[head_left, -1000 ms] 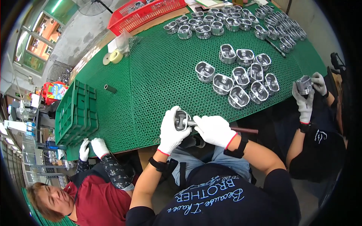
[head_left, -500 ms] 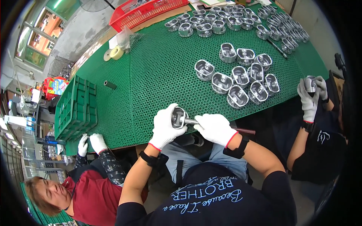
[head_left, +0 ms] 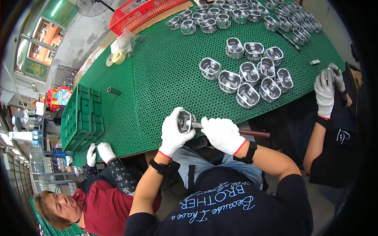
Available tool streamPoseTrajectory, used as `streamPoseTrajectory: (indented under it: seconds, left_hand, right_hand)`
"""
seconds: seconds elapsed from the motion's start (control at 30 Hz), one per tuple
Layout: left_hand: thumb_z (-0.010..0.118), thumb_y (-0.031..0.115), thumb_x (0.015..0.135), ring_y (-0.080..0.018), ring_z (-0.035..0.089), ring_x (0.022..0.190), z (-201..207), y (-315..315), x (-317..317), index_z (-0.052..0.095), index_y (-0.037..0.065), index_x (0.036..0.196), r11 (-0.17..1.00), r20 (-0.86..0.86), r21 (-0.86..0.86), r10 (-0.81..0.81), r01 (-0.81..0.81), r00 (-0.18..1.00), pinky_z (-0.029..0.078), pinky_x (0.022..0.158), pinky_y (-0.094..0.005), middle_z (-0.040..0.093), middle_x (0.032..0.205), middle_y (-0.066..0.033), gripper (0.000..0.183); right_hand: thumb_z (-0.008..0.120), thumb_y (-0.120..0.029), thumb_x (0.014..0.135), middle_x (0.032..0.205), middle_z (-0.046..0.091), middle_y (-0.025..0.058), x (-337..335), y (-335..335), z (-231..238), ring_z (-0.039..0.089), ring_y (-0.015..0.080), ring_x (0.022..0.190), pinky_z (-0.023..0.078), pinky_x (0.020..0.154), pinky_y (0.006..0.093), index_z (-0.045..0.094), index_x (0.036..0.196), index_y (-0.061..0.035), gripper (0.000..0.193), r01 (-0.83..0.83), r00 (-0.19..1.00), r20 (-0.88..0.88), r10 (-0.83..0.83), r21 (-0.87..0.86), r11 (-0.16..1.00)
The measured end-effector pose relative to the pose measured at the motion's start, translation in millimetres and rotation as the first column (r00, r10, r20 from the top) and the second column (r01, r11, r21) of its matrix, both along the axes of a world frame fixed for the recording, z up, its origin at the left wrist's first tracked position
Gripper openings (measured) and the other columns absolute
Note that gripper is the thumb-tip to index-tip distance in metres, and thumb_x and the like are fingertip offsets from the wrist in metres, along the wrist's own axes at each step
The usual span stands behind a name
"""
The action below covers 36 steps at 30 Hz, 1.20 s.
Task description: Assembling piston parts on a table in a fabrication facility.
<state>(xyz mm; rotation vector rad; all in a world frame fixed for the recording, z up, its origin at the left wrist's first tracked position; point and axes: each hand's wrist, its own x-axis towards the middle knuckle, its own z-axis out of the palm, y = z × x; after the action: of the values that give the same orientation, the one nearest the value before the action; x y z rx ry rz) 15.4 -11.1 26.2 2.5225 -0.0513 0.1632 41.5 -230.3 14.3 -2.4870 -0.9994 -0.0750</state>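
Note:
In my white-gloved left hand [head_left: 173,134] is a silver metal piston [head_left: 184,122], held at the table's near edge with its hollow side showing. My right hand [head_left: 223,135], gloved too, is closed around a rod with a dark red handle [head_left: 256,133] sticking out to the right. The rod's bare metal end [head_left: 196,125] meets the side of the piston; how deep it reaches inside is hidden. Just beyond my hands, a group of loose pistons [head_left: 248,94] stands on the green perforated mat [head_left: 165,70].
Many more pistons [head_left: 208,26] stand at the back, near a dark bar [head_left: 288,40]. A red basket [head_left: 138,17], a tape roll [head_left: 119,56], a short tube [head_left: 113,91] and green crates [head_left: 80,118] lie leftward. Co-workers' gloved hands [head_left: 325,94] flank me at the table.
The view has shifted slightly. More of the dark red handle shows to the right of my right hand. At right, a small pale block now shows on the mat, and the co-worker's hands have shifted.

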Motion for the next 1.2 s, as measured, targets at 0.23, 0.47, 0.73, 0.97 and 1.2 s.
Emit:
streamPoseTrajectory:
  seconds: [0.23,0.47,0.73,0.97,1.2]
  left_hand:
    - [0.086,0.024,0.063,-0.0351,0.071,0.09,-1,3,5,0.057,0.005,0.132,0.998,-0.042,-0.056,0.026,-0.028,0.999,0.057,0.084,-0.0433,0.074,0.103,-0.0135,0.077]
    - [0.093,0.025,0.064,-0.0275,0.071,0.1,19,15,10,0.056,0.006,0.132,0.994,-0.231,-0.096,-0.076,0.055,0.97,0.057,0.092,-0.0378,0.071,0.11,-0.0119,0.079]
    - [0.095,0.039,0.057,-0.0346,0.07,0.103,26,13,16,0.067,0.006,0.121,0.955,-0.026,0.259,-0.147,0.148,0.989,0.056,0.092,-0.0442,0.071,0.115,-0.0127,0.077]
    - [0.094,0.036,0.055,-0.0365,0.068,0.098,11,23,11,0.066,0.005,0.12,0.982,0.118,0.146,-0.136,0.118,0.984,0.056,0.091,-0.0467,0.07,0.106,-0.0145,0.077]
    - [0.095,0.035,0.053,-0.0361,0.066,0.092,16,23,14,0.065,0.006,0.118,0.981,0.114,0.143,-0.151,0.135,0.982,0.054,0.084,-0.0466,0.067,0.099,-0.0134,0.077]
  right_hand:
    - [0.061,-0.023,0.098,0.079,0.066,0.0106,14,14,-11,0.071,0.0299,0.069,0.057,0.059,0.044,0.06,0.103,-0.005,0.019,-0.089,0.994,-0.059,0.091,0.038,0.995]
    - [0.06,-0.032,0.102,0.082,0.067,0.0129,14,-6,20,0.071,0.0339,0.075,0.057,0.064,0.0473,0.059,0.125,-0.0062,0.034,-0.044,0.952,-0.299,0.057,0.049,0.998]
    - [0.06,-0.03,0.102,0.079,0.067,0.0095,3,-3,9,0.071,0.0282,0.068,0.056,0.057,0.0425,0.061,0.103,-0.008,0.022,-0.027,0.999,-0.044,0.027,-0.002,1.0]
    - [0.069,-0.032,0.096,0.071,0.064,0.0057,0,-22,15,0.068,0.0262,0.062,0.053,0.056,0.0413,0.06,0.103,-0.0103,0.024,-0.001,1.0,0.005,0.001,-0.04,0.999]
    - [0.073,-0.03,0.092,0.076,0.062,0.0042,-13,-58,9,0.067,0.0237,0.07,0.052,0.061,0.0404,0.063,0.108,-0.0096,0.028,0.057,0.993,0.107,-0.057,0.001,0.998]
